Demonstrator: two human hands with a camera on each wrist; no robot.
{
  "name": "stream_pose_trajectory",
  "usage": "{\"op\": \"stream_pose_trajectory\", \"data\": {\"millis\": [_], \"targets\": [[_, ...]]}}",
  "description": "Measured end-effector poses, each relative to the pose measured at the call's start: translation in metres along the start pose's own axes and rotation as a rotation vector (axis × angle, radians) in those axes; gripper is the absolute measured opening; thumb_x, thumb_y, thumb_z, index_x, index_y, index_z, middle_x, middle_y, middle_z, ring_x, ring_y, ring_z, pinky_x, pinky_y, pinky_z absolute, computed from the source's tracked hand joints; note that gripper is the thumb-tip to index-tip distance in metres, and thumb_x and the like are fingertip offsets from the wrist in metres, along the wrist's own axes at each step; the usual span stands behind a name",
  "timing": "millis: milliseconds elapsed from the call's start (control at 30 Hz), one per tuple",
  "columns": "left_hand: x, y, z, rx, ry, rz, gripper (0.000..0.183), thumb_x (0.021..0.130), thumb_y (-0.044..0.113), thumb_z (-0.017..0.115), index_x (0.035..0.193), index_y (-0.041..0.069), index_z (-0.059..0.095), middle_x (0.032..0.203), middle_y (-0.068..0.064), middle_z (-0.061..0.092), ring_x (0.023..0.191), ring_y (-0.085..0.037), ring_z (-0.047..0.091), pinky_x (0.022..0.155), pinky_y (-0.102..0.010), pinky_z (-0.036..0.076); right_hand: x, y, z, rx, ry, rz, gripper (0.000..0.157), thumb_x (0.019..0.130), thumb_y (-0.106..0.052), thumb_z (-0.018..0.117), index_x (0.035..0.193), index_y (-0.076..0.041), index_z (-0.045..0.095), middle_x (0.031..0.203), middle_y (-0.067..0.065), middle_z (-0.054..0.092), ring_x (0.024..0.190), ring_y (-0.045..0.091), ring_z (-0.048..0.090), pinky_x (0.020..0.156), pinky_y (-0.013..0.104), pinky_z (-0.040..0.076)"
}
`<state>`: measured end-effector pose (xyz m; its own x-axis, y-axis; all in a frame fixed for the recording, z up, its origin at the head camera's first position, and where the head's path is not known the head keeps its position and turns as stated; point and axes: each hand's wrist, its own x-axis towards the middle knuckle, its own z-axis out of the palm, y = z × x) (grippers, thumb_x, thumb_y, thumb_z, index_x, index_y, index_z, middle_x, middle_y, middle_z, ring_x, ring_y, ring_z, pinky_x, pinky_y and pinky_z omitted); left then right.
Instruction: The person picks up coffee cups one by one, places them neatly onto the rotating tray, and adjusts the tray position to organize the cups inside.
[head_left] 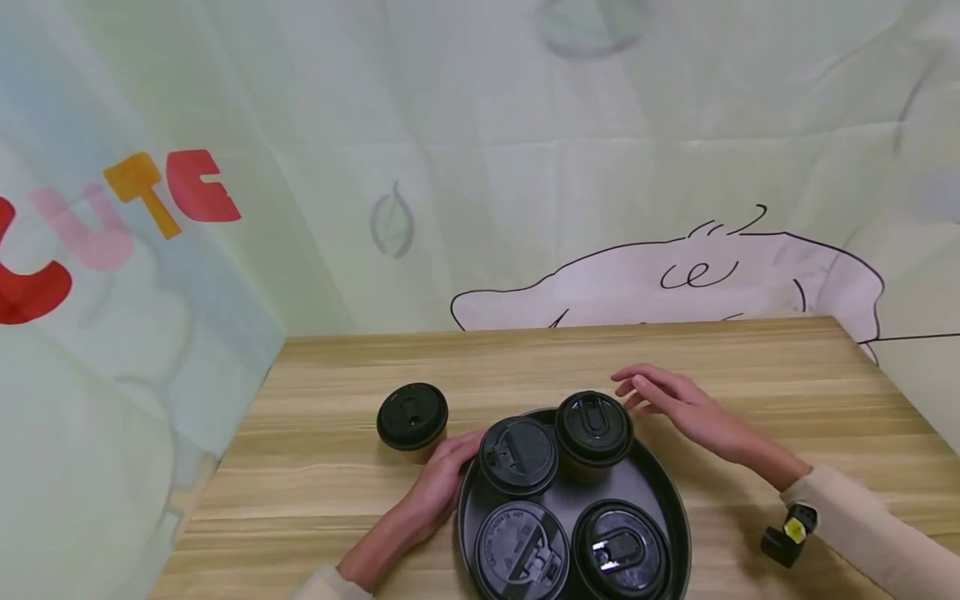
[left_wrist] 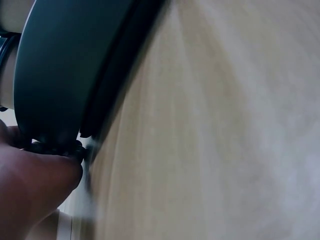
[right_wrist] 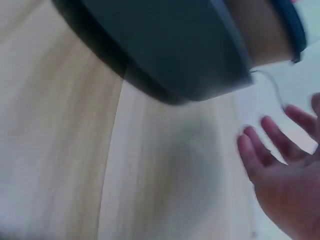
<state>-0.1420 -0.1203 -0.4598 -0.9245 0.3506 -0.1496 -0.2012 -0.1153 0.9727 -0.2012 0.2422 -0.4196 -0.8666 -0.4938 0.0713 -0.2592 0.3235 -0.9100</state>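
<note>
A round black tray [head_left: 647, 477] carries several lidded paper cups, among them a cup [head_left: 595, 427] at its far edge and a cup [head_left: 621, 550] with a shiny lid nearer me. My left hand [head_left: 438, 483] holds the tray's left rim; in the left wrist view the thumb [left_wrist: 45, 182] lies against the tray wall [left_wrist: 65, 70], and the other fingers are mostly hidden. Off the tray's far right side, my right hand [head_left: 678, 408] is apart from it, its fingers loosely spread and holding nothing. The right wrist view shows that gap between the fingers [right_wrist: 280, 140] and the tray side.
Another black-lidded cup [head_left: 412, 417] stands on the wooden table [head_left: 322, 442], left of the tray and just beyond my left hand. A printed cloth backdrop [head_left: 337, 208] rises behind the table and along its left side.
</note>
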Motion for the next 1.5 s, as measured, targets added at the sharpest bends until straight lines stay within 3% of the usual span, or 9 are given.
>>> {"op": "stream_pose_trajectory", "data": {"millis": [100, 167, 267, 400, 567, 800, 1100, 1267, 1500], "targets": [[-0.001, 0.000, 0.000, 0.004, 0.001, -0.010, 0.046, 0.109, 0.017, 0.041, 0.146, -0.008, 0.053, 0.152, -0.019, 0.052, 0.145, -0.030, 0.041, 0.123, -0.042, 0.027, 0.017, 0.013, 0.009, 0.052, -0.110, 0.089, 0.044, 0.114, -0.033, 0.039, 0.144, -0.007, 0.058, 0.138, 0.013, 0.062, 0.127, 0.028, 0.060, 0.108, 0.045, 0.049], [-0.001, 0.001, 0.000, 0.002, -0.004, -0.014, 0.046, 0.109, 0.018, 0.041, 0.146, -0.007, 0.053, 0.152, -0.018, 0.052, 0.146, -0.029, 0.041, 0.123, -0.043, 0.027, 0.027, 0.019, 0.014, 0.056, -0.162, 0.095, 0.044, 0.114, -0.037, 0.039, 0.143, -0.012, 0.061, 0.142, 0.006, 0.062, 0.135, 0.025, 0.054, 0.114, 0.048, 0.042], [-0.001, 0.001, 0.000, -0.001, -0.013, -0.013, 0.046, 0.110, 0.018, 0.041, 0.146, -0.006, 0.053, 0.153, -0.018, 0.051, 0.147, -0.029, 0.040, 0.124, -0.043, 0.025, 0.041, 0.024, 0.019, 0.039, -0.230, 0.030, 0.040, 0.113, -0.034, 0.041, 0.140, -0.015, 0.065, 0.139, -0.001, 0.064, 0.138, 0.023, 0.051, 0.117, 0.049, 0.036], [-0.002, 0.002, 0.001, -0.005, -0.017, -0.007, 0.046, 0.110, 0.019, 0.040, 0.147, -0.007, 0.053, 0.153, -0.018, 0.051, 0.147, -0.028, 0.040, 0.123, -0.040, 0.027, 0.053, 0.027, 0.022, 0.042, -0.348, -0.097, 0.035, 0.111, -0.022, 0.047, 0.139, -0.014, 0.066, 0.137, 0.002, 0.066, 0.134, 0.026, 0.055, 0.115, 0.041, 0.040], [-0.003, 0.002, 0.001, -0.046, -0.037, -0.006, 0.047, 0.110, 0.017, 0.039, 0.147, -0.009, 0.050, 0.153, -0.019, 0.051, 0.145, -0.025, 0.041, 0.119, -0.033, 0.035, 0.059, 0.030, 0.022, 0.130, -0.431, -0.080, 0.032, 0.108, -0.015, 0.053, 0.135, -0.013, 0.069, 0.133, 0.009, 0.068, 0.129, 0.027, 0.059, 0.111, 0.033, 0.044], [-0.004, 0.002, 0.000, -0.050, -0.033, -0.009, 0.048, 0.111, 0.018, 0.040, 0.149, -0.009, 0.047, 0.156, -0.020, 0.047, 0.148, -0.027, 0.038, 0.120, -0.033, 0.033, 0.056, 0.030, 0.019, 0.233, -0.441, -0.023, 0.028, 0.107, -0.013, 0.055, 0.128, -0.005, 0.072, 0.126, 0.017, 0.068, 0.122, 0.030, 0.061, 0.107, 0.034, 0.047], [-0.009, 0.002, -0.001, -0.048, -0.046, -0.008, 0.053, 0.111, 0.019, 0.039, 0.153, -0.013, 0.035, 0.162, -0.026, 0.034, 0.153, -0.034, 0.025, 0.124, -0.040, 0.023, 0.039, 0.033, 0.008, 0.135, -0.397, -0.007, 0.032, 0.107, -0.012, 0.054, 0.135, -0.013, 0.069, 0.132, 0.011, 0.068, 0.127, 0.028, 0.059, 0.107, 0.031, 0.046], [-0.009, 0.002, -0.001, -0.082, -0.066, -0.023, 0.053, 0.112, 0.020, 0.037, 0.154, -0.012, 0.037, 0.162, -0.024, 0.036, 0.152, -0.032, 0.027, 0.122, -0.035, 0.028, 0.025, 0.035, 0.001, 0.098, -0.362, 0.045, 0.035, 0.105, -0.009, 0.055, 0.137, -0.015, 0.068, 0.135, 0.009, 0.066, 0.129, 0.027, 0.057, 0.108, 0.034, 0.044], [-0.008, 0.002, -0.001, -0.133, -0.088, -0.038, 0.052, 0.113, 0.021, 0.035, 0.155, -0.009, 0.038, 0.161, -0.021, 0.039, 0.148, -0.025, 0.037, 0.116, -0.029, 0.038, 0.003, 0.036, -0.008, 0.184, -0.355, 0.100, 0.038, 0.102, -0.008, 0.058, 0.139, -0.010, 0.064, 0.137, 0.014, 0.064, 0.125, 0.026, 0.058, 0.102, 0.034, 0.049]]}}
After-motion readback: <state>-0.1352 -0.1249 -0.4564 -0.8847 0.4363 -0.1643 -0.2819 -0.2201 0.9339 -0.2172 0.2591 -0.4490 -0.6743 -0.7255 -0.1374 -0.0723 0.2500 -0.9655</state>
